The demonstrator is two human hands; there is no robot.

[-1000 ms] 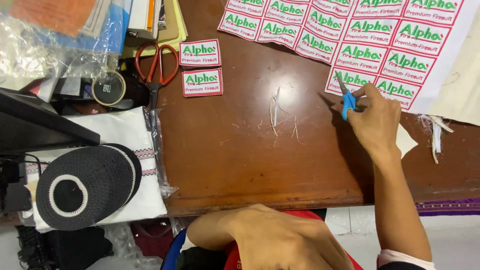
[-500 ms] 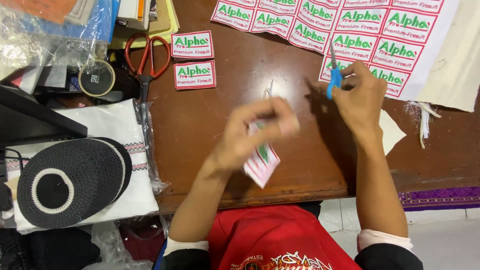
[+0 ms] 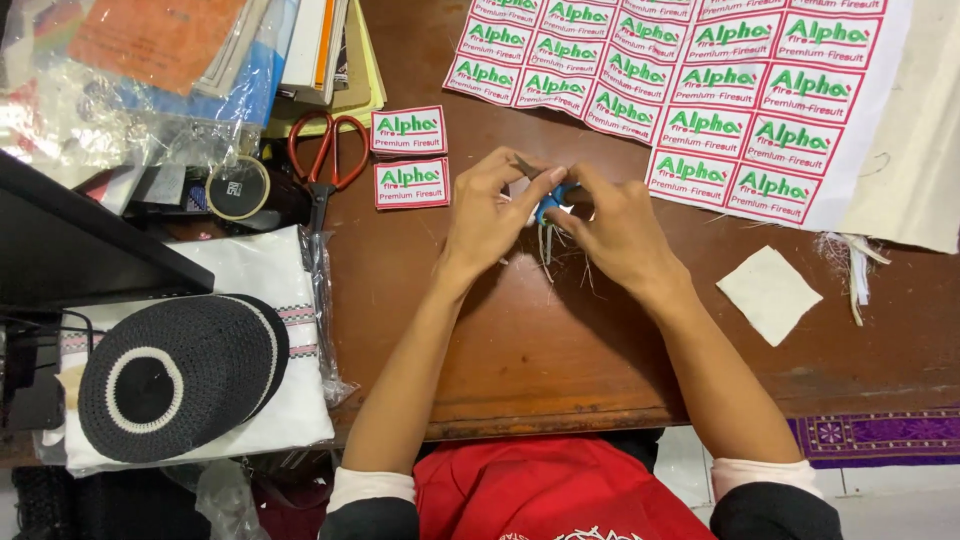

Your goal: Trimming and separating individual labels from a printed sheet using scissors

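At the middle of the table (image 3: 560, 380), both hands meet over a small blue cutter (image 3: 548, 205): left hand (image 3: 495, 215) and right hand (image 3: 615, 225) pinch shut around it. Two cut labels (image 3: 410, 157) lie apart; the label sheet (image 3: 700, 90) remains mostly uncut.

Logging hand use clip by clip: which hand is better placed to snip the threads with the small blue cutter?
Probably the right hand: its fingers close round the blue cutter. The left hand pinches the small piece beside it, so it seems better placed to hold that steady over the table.
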